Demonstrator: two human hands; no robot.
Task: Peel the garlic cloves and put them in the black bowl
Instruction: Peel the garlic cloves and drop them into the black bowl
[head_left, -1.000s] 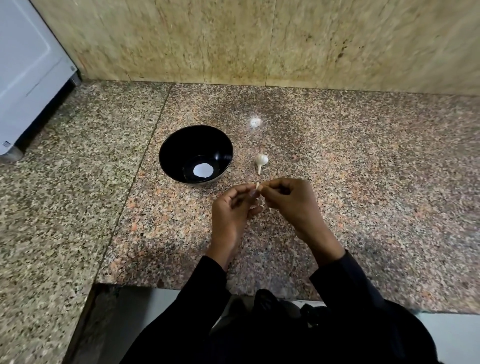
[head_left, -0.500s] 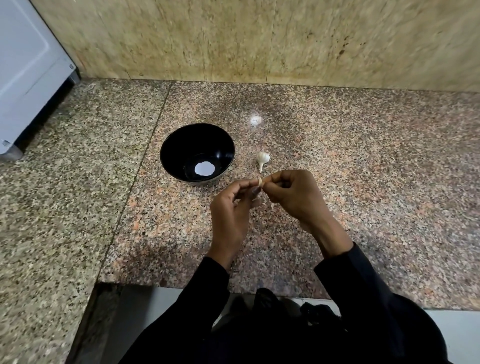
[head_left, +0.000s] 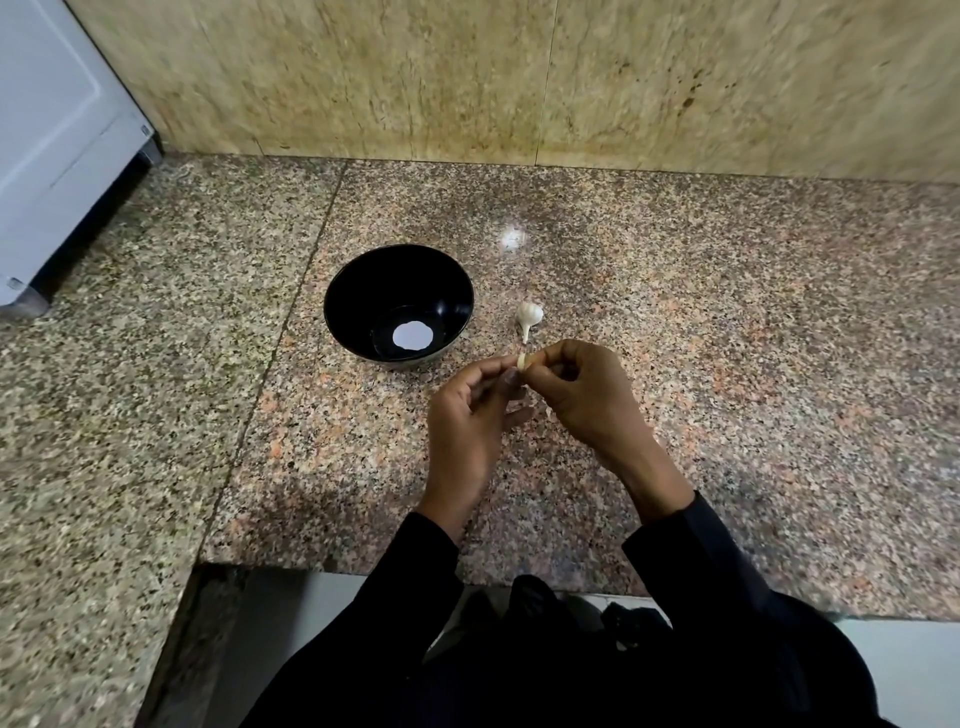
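Note:
A small pale garlic clove (head_left: 522, 361) is pinched between the fingertips of my left hand (head_left: 470, 415) and my right hand (head_left: 584, 392), just above the granite counter. Only its tip shows between the fingers. The black bowl (head_left: 358, 291) stands a little beyond and to the left of my hands, with a white light reflection in its bottom and no cloves visible inside. A white garlic piece with a stem (head_left: 529, 318) lies on the counter just right of the bowl and beyond my right hand.
The speckled granite counter (head_left: 727, 364) runs to a beige stone wall (head_left: 519, 78) at the back. A white appliance (head_left: 52, 130) stands at the far left. The counter's front edge (head_left: 363, 569) lies under my forearms.
Both hands have shifted slightly away from me, toward the garlic piece, while still working the clove between the fingertips. The bowl and the garlic piece have not moved.

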